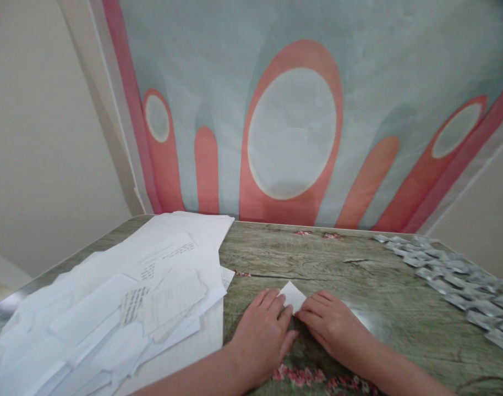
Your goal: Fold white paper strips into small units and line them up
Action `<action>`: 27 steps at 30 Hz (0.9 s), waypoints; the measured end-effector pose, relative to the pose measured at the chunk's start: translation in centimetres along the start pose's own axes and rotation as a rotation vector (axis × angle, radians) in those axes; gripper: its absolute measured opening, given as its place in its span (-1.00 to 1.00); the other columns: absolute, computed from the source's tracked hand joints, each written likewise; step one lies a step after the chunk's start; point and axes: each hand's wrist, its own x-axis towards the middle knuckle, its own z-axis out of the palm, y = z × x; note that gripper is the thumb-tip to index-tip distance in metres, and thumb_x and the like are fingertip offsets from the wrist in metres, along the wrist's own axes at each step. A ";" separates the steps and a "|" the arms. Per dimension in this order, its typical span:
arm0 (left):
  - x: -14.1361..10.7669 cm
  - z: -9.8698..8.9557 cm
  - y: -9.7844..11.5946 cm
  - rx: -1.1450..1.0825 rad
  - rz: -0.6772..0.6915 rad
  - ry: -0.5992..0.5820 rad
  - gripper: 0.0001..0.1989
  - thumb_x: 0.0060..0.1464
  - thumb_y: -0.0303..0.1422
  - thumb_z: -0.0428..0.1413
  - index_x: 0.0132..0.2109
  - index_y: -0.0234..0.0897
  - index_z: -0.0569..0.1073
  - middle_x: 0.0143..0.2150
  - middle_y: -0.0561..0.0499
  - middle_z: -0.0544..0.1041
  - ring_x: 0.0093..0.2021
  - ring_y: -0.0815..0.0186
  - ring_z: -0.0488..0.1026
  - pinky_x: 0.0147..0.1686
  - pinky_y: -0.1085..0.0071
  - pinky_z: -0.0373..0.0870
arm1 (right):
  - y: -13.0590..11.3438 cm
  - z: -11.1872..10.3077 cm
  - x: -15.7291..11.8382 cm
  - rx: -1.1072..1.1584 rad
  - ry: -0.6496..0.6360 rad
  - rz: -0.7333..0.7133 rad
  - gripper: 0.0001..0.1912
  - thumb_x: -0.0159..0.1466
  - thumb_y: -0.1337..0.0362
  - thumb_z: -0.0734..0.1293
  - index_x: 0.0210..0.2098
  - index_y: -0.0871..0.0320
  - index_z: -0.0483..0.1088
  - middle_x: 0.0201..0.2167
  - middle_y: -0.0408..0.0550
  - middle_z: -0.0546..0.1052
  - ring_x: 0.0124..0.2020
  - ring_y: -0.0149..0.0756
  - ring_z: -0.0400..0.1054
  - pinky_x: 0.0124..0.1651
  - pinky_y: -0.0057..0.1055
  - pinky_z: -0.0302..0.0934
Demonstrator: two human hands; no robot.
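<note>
A small white piece of paper (291, 297) lies on the wood-patterned table between my two hands, one corner pointing away from me. My left hand (264, 330) rests over its left edge, palm down with the fingers a little apart and the thumb stretched out to the right. At the paper's right corner, my right hand (329, 324) has its fingers pressed together on the edge. The parts of the paper under my fingers are hidden.
A large spread pile of white papers (111, 308), some printed, covers the table's left side. Rows of folded silvery-white pieces (453, 280) lie at the right. Behind the table (276, 258) hangs a grey-blue sheet (222, 66) with red shapes.
</note>
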 end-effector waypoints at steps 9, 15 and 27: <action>0.2 -0.4 -0.1 -0.030 0.034 -0.022 -0.65 0.20 -0.22 -0.09 0.04 -0.31 0.34 0.06 -0.12 0.37 0.07 0.20 0.27 0.13 0.24 0.08 | 1.3 -0.9 0.3 0.401 -0.023 0.197 -0.82 0.27 0.38 0.20 -0.34 0.11 0.43 -0.33 -0.11 0.41 -0.23 -0.33 0.28 -0.16 -0.39 0.14; 0.2 -0.2 0.0 -0.024 0.022 -0.049 -0.62 0.19 -0.22 -0.09 0.03 -0.37 0.34 0.07 -0.16 0.37 0.08 0.17 0.27 0.13 0.24 0.10 | 2.2 -0.3 0.5 0.605 -0.036 0.352 -0.82 0.24 0.29 0.23 -0.47 0.15 0.37 -0.38 -0.10 0.39 -0.30 -0.34 0.30 -0.21 -0.42 0.18; -0.1 0.1 0.0 -0.052 0.018 -0.057 -0.59 0.20 -0.22 -0.11 0.15 -0.27 0.21 0.13 -0.16 0.30 0.12 0.15 0.23 0.12 0.19 0.12 | 2.4 0.2 0.6 0.606 0.003 0.405 -0.82 0.21 0.34 0.21 -0.52 0.16 0.32 -0.33 -0.08 0.35 -0.26 -0.32 0.27 -0.16 -0.37 0.15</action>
